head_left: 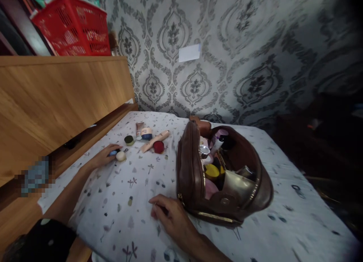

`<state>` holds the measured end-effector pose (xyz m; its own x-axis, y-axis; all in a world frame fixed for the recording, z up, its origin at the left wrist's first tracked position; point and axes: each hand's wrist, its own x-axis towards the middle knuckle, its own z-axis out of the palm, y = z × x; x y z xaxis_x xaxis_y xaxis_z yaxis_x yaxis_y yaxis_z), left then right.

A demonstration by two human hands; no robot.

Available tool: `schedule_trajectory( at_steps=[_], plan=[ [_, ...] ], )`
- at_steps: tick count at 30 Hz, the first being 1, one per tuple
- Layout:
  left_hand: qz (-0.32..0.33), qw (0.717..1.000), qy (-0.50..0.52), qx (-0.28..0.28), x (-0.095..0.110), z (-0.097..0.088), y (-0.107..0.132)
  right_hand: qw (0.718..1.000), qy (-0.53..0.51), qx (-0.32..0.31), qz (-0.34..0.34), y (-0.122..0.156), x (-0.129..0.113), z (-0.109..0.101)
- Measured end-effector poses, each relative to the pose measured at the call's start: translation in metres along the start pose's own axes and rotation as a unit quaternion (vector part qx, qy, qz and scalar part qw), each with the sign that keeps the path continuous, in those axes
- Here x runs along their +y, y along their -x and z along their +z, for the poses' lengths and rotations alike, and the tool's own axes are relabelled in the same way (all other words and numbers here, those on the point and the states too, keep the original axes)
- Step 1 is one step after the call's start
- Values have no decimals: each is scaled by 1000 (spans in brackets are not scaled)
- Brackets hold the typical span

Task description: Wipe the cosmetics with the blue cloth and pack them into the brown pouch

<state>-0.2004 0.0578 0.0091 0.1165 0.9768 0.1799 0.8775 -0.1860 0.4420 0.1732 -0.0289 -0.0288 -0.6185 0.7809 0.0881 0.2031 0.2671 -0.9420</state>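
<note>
- While the left hand (pixel 106 155) stretches far out over the patterned sheet (pixel 133 216), its fingertips lie on a small blue item (pixel 113 152); whether they pinch it or merely touch it cannot be told.
- Just beside those fingertips, on the far side, sits a cream round sponge (pixel 121 156), touching or almost touching the blue item.
- Further along the sheet lies a loose cluster: a dark green pot (pixel 129 140), two short tubes (pixel 140 129) side by side, a long peach tube (pixel 155 140) lying slantwise, and a red round piece (pixel 159 147) at its near side.
- Nearer the person, the right hand (pixel 170 214) rests on the sheet with the fingers curled under, right against the near corner of the brown bag (pixel 190 171); whether anything is held in those fingers cannot be told.
- Both hands are well apart, the left out by the cluster, the right beside the bag.
- Unzipped and gaping, the bag stands on the sheet to the right of the cluster, crowded with a yellow piece (pixel 212 171), a white tube (pixel 217 144) and a pale gold pouch (pixel 236 184).
- At the left runs a wooden headboard (pixel 56 99), with a red basket (pixel 73 27) above it.
</note>
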Motion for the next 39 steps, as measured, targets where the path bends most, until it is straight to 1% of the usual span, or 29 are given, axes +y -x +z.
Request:
schedule_trajectory(
  at_steps=[2, 3, 4, 8, 10, 12, 13, 14, 15, 17, 19, 22, 24, 25, 27, 29, 31, 33, 34, 36, 39],
  plan=[
    [5, 1000, -6, -13, -2, 2, 0, 1000, -6, 3, -1, 0, -1, 0],
    [-2, 1000, -17, -8, -2, 4, 1, 1000, -9, 4, -1, 0, -2, 0],
    [-16, 999, -31, 5, -3, 5, 3, 1000, -12, 4, 0, 0, -2, 0],
    [-91, 989, -74, 95, -1, 10, 13, 1000, -18, 11, -5, 0, -4, 0],
    [-108, 983, -79, 124, 3, 9, 21, 1000, -18, 14, -9, 0, -4, 0],
    [-111, 978, -69, 162, 13, 6, 30, 1000, -17, 14, -11, 0, -3, 0],
    [-106, 976, -54, 180, 22, 4, 34, 1000, -17, 11, -10, 0, -2, 0],
    [-94, 975, -34, 197, 33, 2, 38, 1000, -14, 9, -9, 0, -2, 1],
    [-80, 976, -8, 200, 47, 0, 41, 1000, -8, 9, -10, 0, 0, 1],
    [-36, 983, 43, 173, 81, 1, 48, 1000, 9, 24, -18, 0, 3, 2],
    [14, 989, 80, 122, 117, 8, 55, 998, 26, 49, -32, 0, 7, 4],
    [102, 989, 104, 37, 162, 32, 66, 995, 31, 79, -44, -4, 15, 9],
    [127, 987, 97, -8, 181, 51, 74, 994, 19, 96, -49, -8, 21, 13],
    [124, 989, 79, -23, 188, 60, 78, 993, 8, 102, -51, -10, 24, 14],
    [115, 992, 29, -34, 196, 73, 84, 992, -13, 111, -64, -12, 27, 16],
    [117, 992, -18, -46, 200, 80, 85, 990, -27, 113, -84, -12, 28, 18],
    [130, 989, -46, -57, 202, 82, 83, 988, -33, 116, -92, -11, 27, 17],
    [137, 988, -48, -59, 201, 80, 77, 990, -39, 116, -75, -10, 23, 15],
    [136, 988, -34, -58, 200, 80, 73, 991, -42, 115, -60, -10, 21, 14],
    [119, 991, 31, -50, 197, 79, 65, 992, -50, 117, -28, -11, 18, 12],
    [58, 983, 175, -18, 189, 84, 54, 989, -80, 124, 9, -13, 15, 11]
  ],
)
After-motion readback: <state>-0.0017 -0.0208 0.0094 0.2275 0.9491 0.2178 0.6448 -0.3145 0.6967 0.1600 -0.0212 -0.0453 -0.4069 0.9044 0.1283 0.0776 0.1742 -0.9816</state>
